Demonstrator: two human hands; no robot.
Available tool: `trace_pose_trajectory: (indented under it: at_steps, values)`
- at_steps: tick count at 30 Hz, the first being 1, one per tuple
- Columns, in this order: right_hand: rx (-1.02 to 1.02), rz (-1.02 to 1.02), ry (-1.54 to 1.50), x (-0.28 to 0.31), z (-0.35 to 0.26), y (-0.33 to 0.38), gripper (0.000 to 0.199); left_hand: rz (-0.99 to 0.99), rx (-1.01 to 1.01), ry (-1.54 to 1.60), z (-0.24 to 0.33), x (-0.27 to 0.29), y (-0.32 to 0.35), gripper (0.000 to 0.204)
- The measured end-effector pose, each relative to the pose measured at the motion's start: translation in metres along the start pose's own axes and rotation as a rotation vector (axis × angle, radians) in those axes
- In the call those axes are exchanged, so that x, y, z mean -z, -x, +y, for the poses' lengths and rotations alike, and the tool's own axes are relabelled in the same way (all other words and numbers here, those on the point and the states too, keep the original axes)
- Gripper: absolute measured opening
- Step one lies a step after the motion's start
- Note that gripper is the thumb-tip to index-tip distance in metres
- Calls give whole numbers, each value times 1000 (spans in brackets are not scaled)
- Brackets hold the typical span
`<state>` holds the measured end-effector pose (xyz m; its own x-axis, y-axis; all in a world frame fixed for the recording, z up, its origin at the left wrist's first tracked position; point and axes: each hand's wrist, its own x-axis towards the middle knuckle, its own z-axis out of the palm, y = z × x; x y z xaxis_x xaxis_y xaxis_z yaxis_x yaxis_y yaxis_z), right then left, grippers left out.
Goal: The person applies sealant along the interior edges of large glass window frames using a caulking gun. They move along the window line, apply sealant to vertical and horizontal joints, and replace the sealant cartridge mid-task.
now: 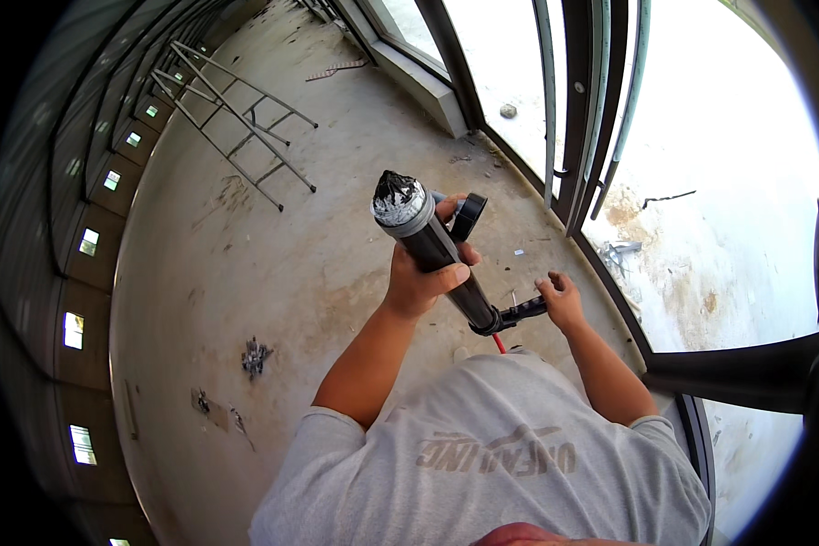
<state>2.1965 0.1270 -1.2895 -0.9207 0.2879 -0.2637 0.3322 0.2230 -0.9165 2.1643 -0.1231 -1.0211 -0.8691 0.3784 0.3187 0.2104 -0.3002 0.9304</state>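
A caulking gun (461,294) with a dark barrel and a grey collar slants upward in front of my body. From its open upper end bulges a crumpled silver foil pack (399,210) topped with black sealant (395,187). My left hand (420,284) is wrapped round the barrel. At its fingertips, beside the barrel, is a black ring cap (469,217) with a bluish-grey part, mostly hidden. My right hand (561,300) closes its fingers on the end of the gun's black handle (524,310). A short red piece (500,343) shows below the handle.
A metal A-frame ladder (246,118) stands at the far left on the stained concrete floor (209,300). Dark scraps (257,357) lie to the left. Along the right runs a dark-framed glass door or window (573,136), with a low sill at the far end.
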Motion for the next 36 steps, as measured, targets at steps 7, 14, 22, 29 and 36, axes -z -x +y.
trace_pose_trajectory:
  at_steps: [7, 14, 22, 29, 36]
  values:
    - [164, 83, 58, 7, -24, 11, 79, -42, 95, -64, -8, -3, -4, 85]
    - [943, 63, -251, 52, -244, 78, 62, 152, 58, -196, -29, -8, -8, 34]
    - [779, -106, -263, 3, -298, 73, 59, 41, -86, -513, -52, 26, -18, 49]
    - [1064, 115, -281, -48, -316, 58, 52, -62, -151, -449, -31, 72, -37, 43]
    - [349, 43, -873, -63, -265, 20, 32, -72, 111, -325, -65, 175, -65, 38]
